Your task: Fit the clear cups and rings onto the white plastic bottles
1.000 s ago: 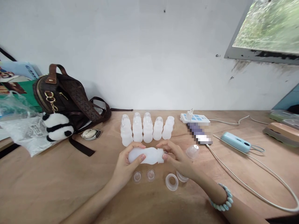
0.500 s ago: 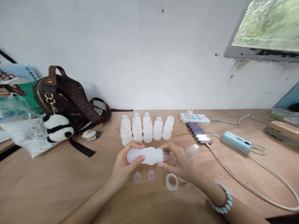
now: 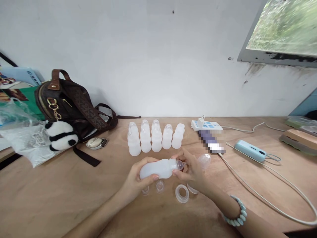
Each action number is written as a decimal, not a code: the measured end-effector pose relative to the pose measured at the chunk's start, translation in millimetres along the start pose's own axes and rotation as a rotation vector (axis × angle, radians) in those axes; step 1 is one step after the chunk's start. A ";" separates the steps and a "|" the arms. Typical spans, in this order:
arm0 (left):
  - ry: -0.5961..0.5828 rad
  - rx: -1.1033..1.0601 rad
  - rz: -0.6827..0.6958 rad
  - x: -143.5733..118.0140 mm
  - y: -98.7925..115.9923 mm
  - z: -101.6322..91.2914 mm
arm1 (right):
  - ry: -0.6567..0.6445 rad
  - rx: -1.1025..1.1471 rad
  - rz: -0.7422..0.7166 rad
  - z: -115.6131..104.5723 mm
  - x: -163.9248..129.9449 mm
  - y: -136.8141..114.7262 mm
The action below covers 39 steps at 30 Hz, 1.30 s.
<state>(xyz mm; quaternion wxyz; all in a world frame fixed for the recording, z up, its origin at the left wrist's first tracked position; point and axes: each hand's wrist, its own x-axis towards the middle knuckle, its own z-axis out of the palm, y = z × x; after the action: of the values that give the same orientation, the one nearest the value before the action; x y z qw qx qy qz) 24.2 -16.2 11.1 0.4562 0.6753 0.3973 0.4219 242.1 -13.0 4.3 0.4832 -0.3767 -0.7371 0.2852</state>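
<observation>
A milky bottle (image 3: 157,169) lies sideways above the desk (image 3: 74,188), its teat (image 3: 180,165) pointing right. The left hand (image 3: 139,176) clamps its grip around the base; the right hand (image 3: 192,169) pinches the collar (image 3: 173,164).

Room, indoor, desk-style workspace; home or office, cannot tell. Indicators: wooden counter (image 3: 49,195) against white wall (image 3: 160,66) (stained below the window (image 3: 284,28)), power strip (image 3: 210,126) with trailing cable (image 3: 241,131), brown backpack (image 3: 71,102) with panda plush (image 3: 63,135).
</observation>
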 end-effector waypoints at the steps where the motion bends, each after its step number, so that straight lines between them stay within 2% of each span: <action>1: 0.002 0.018 0.017 -0.2 -0.3 -0.6 | -0.022 0.025 0.018 -0.7 1.1 -1.9; 3: 0.010 0.045 0.059 0.6 -1.3 -2.5 | -0.098 0.018 0.017 -6.3 5.1 -8.1; 6: 0.058 0.067 0.092 3.5 -2.5 -5.5 | -0.183 -0.119 -0.021 -28.0 12.7 -20.1; 9: 0.139 0.087 0.055 5.9 -2.3 -6.6 | -0.040 -0.384 0.004 -60.1 15.5 -27.4; 11: 0.184 0.105 0.026 6.5 -1.7 -6.2 | 0.104 -0.699 0.106 -79.5 12.5 -26.9; 12: 0.197 0.112 0.012 6.7 -1.3 -5.7 | 0.124 -0.856 0.159 -86.9 9.6 -25.1; 14: 0.205 0.112 -0.007 6.8 -0.3 -4.6 | 0.051 -1.071 0.266 -95.7 2.2 -19.5; 16: 0.194 0.108 -0.014 6.8 0.7 -3.6 | -0.107 -1.124 0.363 -97.8 -5.2 -13.7; 18: 0.187 0.111 -0.012 6.9 1.7 -2.8 | -0.233 -1.096 0.425 -97.8 -10.4 -10.4; 20: 0.186 0.117 -0.011 6.7 2.4 -2.5 | -0.245 -1.071 0.423 -100.3 -12.0 -11.7; 22: 0.188 0.115 -0.013 6.5 2.4 -2.6 | -0.138 -1.041 0.384 -106.2 -9.9 -17.8; 24: 0.192 0.103 -0.013 6.3 1.5 -3.0 | 0.035 -0.956 0.329 -112.1 -4.7 -26.9; 26: 0.194 0.073 -0.016 6.6 0.2 -3.4 | 0.154 -0.785 0.257 -112.8 2.6 -35.5; 27: 0.191 0.054 -0.019 6.7 -0.5 -3.6 | 0.167 -0.676 0.211 -110.0 6.5 -38.6; 30: 0.166 0.006 -0.017 6.5 -1.5 -4.0 | 0.048 -0.388 0.070 -88.9 16.9 -41.3; 34: 0.152 -0.011 0.017 3.6 -0.9 -3.8 | -0.127 -0.270 -0.084 -50.2 20.9 -37.2; 36: 0.164 -0.014 0.030 2.3 -0.5 -3.6 | -0.114 -0.270 -0.144 -38.2 19.4 -37.0; 39: 0.164 -0.025 0.038 2.2 -0.1 -3.1 | -0.077 -0.298 -0.220 -34.1 17.1 -41.6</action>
<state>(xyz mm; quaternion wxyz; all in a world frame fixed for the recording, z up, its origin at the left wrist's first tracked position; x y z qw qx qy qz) 22.0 -13.2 12.1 0.4224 0.6403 0.4151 0.4892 257.8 -19.8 58.0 0.4219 -0.3498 -0.8259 0.1326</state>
